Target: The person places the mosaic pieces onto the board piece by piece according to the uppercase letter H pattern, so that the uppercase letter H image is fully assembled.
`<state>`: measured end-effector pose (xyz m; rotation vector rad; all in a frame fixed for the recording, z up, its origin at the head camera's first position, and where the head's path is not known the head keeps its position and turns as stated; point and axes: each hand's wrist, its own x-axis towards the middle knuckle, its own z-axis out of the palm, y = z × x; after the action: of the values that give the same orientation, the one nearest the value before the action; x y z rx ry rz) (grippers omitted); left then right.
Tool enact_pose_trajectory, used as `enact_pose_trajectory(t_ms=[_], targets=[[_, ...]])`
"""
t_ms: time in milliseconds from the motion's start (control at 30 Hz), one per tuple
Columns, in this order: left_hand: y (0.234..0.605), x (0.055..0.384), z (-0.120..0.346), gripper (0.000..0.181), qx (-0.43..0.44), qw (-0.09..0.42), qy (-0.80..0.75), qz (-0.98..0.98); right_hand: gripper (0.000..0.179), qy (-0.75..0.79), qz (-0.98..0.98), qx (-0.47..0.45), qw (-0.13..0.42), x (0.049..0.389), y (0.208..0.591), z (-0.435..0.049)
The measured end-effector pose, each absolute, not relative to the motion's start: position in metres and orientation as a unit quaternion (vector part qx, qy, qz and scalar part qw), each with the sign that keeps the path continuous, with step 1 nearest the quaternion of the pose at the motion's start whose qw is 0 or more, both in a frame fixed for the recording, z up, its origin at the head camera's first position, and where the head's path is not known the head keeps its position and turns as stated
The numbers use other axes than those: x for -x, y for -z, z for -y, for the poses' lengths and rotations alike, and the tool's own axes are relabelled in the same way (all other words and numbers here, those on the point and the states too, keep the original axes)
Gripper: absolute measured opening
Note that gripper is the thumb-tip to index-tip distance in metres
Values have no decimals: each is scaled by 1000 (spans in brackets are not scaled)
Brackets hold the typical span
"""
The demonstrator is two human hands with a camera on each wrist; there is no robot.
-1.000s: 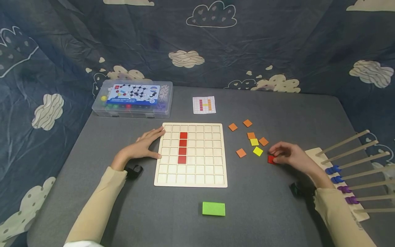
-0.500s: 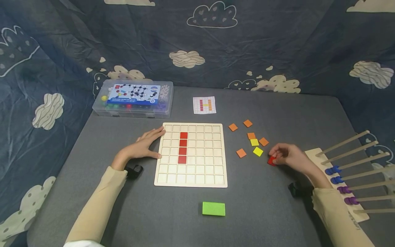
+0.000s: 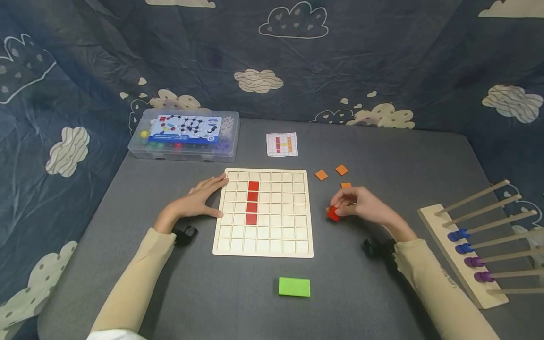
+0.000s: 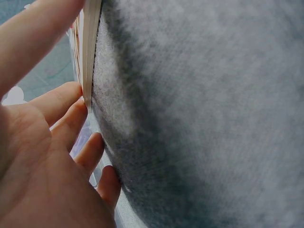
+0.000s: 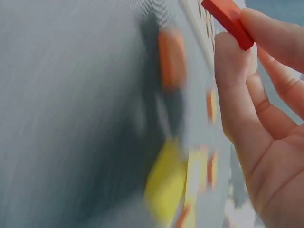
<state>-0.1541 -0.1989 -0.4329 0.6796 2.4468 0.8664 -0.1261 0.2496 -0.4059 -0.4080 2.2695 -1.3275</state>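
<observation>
A pale wooden grid board point(image 3: 280, 236) lies in the middle of the table in the head view. Four-sided red tiles point(image 3: 252, 207) form a column in its cells, left of centre. My left hand point(image 3: 195, 202) touches the board's left edge, fingers fairly straight and thumb spread; the left wrist view shows its fingertips at the board's side. To the right of the board, my right hand point(image 3: 361, 207) pinches a red tile point(image 5: 230, 21) between thumb and finger, raised off the table. Under and behind that hand are orange tiles point(image 3: 321, 175) and yellow tiles point(image 5: 166, 183), partly hidden in the head view.
A small pattern card point(image 3: 282, 144) lies behind the board. At the back left stands a clear plastic box point(image 3: 182, 137) of coloured parts. A green block point(image 3: 294, 287) sits in front of the board. On the right is a wooden rack with pegs point(image 3: 463, 259).
My right hand has lifted the red tile from the table and carried it left toward the board, passing over the loose tiles. My left hand has stayed at the board's edge.
</observation>
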Motion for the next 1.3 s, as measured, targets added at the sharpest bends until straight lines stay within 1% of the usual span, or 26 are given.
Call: enact_pose_trajectory(t_ms=[233,467,567,633,900,1000,1133,1300], targets=[[431,154,199,94,-245,228,-318,-887,12,499,-794,219,270,140,408,-175],[431,154,198,95,-246,227,-319,-887,13,496,-776,261,290,138,414,-103],[432,154,199,94,-248,224,-319,-887,15,471,-782,289,287,134,417,-82],[433,154,199,95,-250,222,-319,-887,16,443,-795,309,276,131,417,-72],[434,154,200,95,-248,221,-321,-887,18,328,-850,367,189,121,417,-56],[434,155,200,95,-247,221,-321,-887,17,310,-857,374,174,120,417,-55],[434,155,199,95,-248,220,-320,-887,14,347,-845,355,200,122,419,-61],[433,154,199,95,-249,219,-318,-888,9,453,-798,308,251,133,420,-84]])
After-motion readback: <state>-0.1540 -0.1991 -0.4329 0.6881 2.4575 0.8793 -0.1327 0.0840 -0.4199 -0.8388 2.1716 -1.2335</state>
